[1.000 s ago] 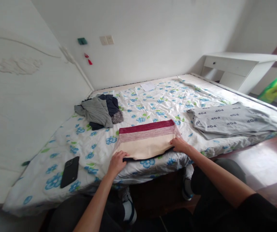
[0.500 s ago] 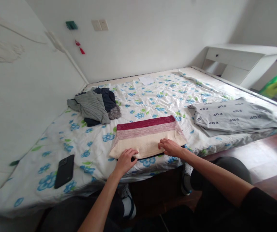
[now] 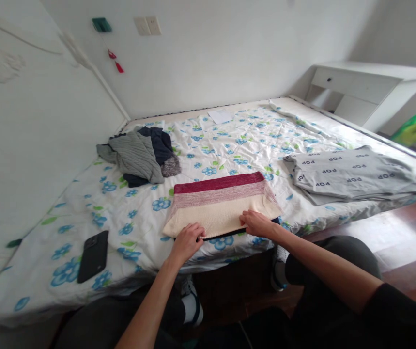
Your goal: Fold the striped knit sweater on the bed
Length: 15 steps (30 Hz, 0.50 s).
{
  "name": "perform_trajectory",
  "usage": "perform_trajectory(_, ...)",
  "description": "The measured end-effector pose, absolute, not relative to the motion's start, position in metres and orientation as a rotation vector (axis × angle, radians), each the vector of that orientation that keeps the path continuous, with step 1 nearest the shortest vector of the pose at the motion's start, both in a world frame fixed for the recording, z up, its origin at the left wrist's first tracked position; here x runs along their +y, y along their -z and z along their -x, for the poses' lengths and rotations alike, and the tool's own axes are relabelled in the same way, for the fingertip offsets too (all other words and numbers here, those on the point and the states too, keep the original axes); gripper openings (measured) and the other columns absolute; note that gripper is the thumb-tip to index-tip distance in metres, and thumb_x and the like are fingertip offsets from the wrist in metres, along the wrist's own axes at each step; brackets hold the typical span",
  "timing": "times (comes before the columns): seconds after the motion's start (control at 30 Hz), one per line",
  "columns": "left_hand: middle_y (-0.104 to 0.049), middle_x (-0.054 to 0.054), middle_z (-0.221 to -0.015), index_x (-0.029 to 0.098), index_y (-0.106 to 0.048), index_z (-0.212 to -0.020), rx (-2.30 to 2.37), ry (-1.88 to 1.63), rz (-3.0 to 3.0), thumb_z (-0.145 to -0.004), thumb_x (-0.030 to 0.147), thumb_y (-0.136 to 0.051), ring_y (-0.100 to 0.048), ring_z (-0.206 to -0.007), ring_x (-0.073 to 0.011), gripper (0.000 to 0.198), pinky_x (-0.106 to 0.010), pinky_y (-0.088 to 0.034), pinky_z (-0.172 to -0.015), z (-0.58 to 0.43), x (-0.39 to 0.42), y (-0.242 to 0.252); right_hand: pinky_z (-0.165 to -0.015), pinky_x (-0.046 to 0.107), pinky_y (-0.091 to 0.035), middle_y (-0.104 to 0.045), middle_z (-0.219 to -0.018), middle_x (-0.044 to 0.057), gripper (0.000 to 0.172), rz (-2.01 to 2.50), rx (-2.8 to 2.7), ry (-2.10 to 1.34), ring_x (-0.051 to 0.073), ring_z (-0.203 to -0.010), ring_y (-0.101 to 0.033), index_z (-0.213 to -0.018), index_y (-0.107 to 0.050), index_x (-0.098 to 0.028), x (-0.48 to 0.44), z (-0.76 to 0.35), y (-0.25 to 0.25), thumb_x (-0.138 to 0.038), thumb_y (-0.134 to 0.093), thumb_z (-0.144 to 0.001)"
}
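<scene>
A folded knit garment (image 3: 218,203) lies flat on the flowered quilt (image 3: 208,145), striped cream, pink and maroon, with a dark layer showing along its near edge. My left hand (image 3: 188,242) sits at that near edge, its fingers curled over the cream knit. My right hand (image 3: 256,224) lies on the cream part further right, fingers resting on top of the knit. Both hands touch the garment, about a palm's width apart.
A black phone (image 3: 92,257) lies on the quilt at the left. Beyond are a heap of grey and navy clothes (image 3: 135,157) and a sheet of paper (image 3: 220,115). A folded grey "POP" garment (image 3: 353,174) sits right. A white desk (image 3: 367,82) stands past the bed.
My right hand has slid left and inward from the garment's right corner, and my left hand has moved slightly right. The garment lies wider and flatter, and the view has shifted.
</scene>
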<state>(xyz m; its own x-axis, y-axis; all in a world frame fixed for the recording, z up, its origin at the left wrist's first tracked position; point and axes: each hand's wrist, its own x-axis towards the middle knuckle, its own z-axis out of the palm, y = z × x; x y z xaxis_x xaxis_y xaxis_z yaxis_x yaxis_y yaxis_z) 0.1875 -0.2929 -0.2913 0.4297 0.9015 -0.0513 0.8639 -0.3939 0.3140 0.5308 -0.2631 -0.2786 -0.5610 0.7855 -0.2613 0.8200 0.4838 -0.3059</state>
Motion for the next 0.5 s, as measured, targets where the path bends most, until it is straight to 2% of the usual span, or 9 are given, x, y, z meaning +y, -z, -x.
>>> perform_trajectory(0.17, -0.076, -0.004, -0.104, 0.026, -0.078, -0.096, 1.564, -0.28, -2.385, -0.095, 0.011, -0.063, -0.071, -0.11, -0.0261, 0.022, -0.038, -0.055, -0.098, -0.175, -0.286, 0.283, -0.102, 0.031, -0.052, -0.075, -0.133, 0.014, 0.033, -1.424, 2.741, 0.621, 0.028, -0.124, -0.071, -0.129, -0.081, -0.017, -0.265, -0.531, 0.276, -0.012, -0.066, -0.099)
perform_trajectory(0.3, -0.077, -0.005, -0.108, 0.027, -0.079, -0.098, 1.455, -0.183, -2.394, -0.094, 0.01, -0.065, -0.07, -0.112, -0.0267, 0.023, -0.039, -0.055, -0.102, -0.179, -0.288, 0.288, -0.096, 0.03, -0.053, -0.073, -0.135, 0.014, 0.034, -1.417, 2.687, 0.654, 0.026, -0.118, -0.073, -0.127, -0.083, -0.019, -0.265, -0.535, 0.277, -0.013, -0.07, -0.096)
perform_trajectory(0.5, -0.077, -0.005, -0.113, 0.025, -0.08, -0.102, 1.411, -0.146, -2.368, -0.091, 0.008, -0.066, -0.071, -0.117, -0.0268, 0.024, -0.039, -0.055, -0.104, -0.187, -0.292, 0.292, -0.092, 0.03, -0.054, -0.078, -0.129, 0.012, 0.032, -1.365, 2.644, 0.653, 0.028, -0.118, -0.075, -0.124, -0.084, -0.021, -0.263, -0.538, 0.279, -0.014, -0.075, -0.094)
